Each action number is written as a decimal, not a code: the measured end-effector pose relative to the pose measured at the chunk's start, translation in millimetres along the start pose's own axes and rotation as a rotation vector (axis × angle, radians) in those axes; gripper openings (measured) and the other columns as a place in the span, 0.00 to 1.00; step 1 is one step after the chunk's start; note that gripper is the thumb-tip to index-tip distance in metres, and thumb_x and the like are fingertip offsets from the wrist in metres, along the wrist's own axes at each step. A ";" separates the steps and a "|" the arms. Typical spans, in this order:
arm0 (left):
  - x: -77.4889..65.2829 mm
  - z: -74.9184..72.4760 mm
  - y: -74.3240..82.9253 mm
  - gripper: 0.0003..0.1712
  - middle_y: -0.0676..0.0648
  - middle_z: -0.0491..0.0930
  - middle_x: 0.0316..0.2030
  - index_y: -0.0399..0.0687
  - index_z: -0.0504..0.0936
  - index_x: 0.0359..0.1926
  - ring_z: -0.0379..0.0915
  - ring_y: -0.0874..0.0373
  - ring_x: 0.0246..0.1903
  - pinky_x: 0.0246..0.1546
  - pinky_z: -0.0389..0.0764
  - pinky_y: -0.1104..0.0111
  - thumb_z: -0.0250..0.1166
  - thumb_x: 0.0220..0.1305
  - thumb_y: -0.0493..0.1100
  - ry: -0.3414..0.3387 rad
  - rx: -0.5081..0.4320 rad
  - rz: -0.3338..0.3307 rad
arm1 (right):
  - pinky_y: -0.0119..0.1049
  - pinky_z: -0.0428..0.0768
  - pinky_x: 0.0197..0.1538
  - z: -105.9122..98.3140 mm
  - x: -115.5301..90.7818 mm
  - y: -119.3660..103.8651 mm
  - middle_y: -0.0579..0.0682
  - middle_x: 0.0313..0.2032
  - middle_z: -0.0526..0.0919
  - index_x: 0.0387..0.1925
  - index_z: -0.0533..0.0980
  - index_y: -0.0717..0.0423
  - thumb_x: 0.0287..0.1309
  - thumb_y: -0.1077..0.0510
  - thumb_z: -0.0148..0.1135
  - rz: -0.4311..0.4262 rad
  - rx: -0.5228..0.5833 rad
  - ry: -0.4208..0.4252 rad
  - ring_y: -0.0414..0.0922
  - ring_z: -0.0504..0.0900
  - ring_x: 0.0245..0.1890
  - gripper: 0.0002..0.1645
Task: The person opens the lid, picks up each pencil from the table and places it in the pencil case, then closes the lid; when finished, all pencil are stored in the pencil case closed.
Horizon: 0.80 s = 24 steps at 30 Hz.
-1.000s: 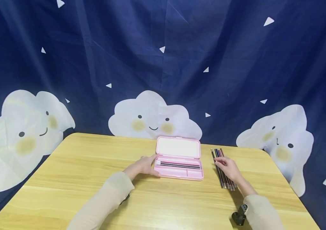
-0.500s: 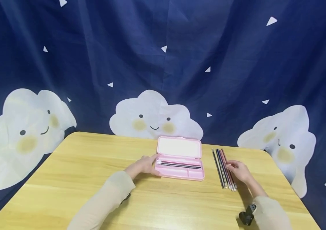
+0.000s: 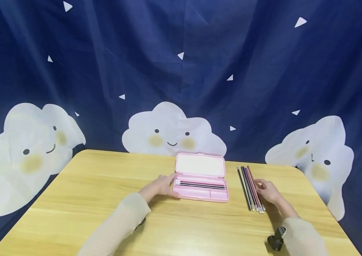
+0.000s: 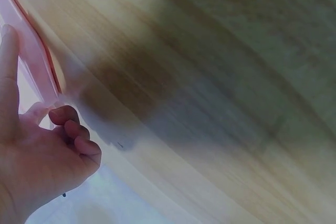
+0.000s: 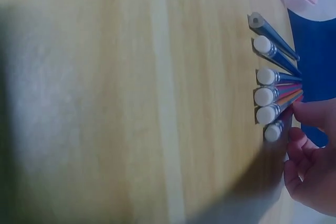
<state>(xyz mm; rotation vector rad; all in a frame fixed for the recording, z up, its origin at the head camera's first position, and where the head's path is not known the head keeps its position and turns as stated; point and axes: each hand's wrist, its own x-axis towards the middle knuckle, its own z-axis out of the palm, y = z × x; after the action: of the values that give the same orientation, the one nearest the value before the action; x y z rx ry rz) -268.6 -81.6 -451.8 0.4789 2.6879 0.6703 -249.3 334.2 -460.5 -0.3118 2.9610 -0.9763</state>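
A pink pencil case lies with its lid raised at the back of the table. Several pencils lie in its long upper compartment. My left hand holds the case's left end, thumb at the front corner; in the left wrist view, a straight digit lies along the pink wall. Right of the case, several loose pencils lie side by side, mostly with white eraser ends toward me. My right hand pinches the outermost pencil on the right of this row with thumb and forefinger.
The light wooden table ends at a dark blue curtain with white clouds. A black wrist camera sits below the right sleeve.
My right hand has moved from on top of the loose pencils to their right side, and the row has spread slightly. The left hand stays at the case.
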 end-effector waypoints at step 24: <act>-2.7 2.0 0.0 0.56 0.32 0.66 0.58 0.51 0.56 0.68 0.60 0.37 0.57 0.54 0.65 0.46 0.72 0.39 0.61 0.029 0.008 0.019 | 0.39 0.73 0.27 -0.5 1.9 -0.1 0.58 0.22 0.77 0.47 0.68 0.79 0.44 0.73 0.49 0.085 -0.066 0.100 0.48 0.74 0.24 0.23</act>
<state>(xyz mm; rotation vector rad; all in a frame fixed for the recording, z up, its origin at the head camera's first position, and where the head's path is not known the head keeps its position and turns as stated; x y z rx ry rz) -265.4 -82.0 -452.8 0.5014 2.7172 0.6764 -251.2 334.1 -459.9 -0.1396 3.0722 -0.9121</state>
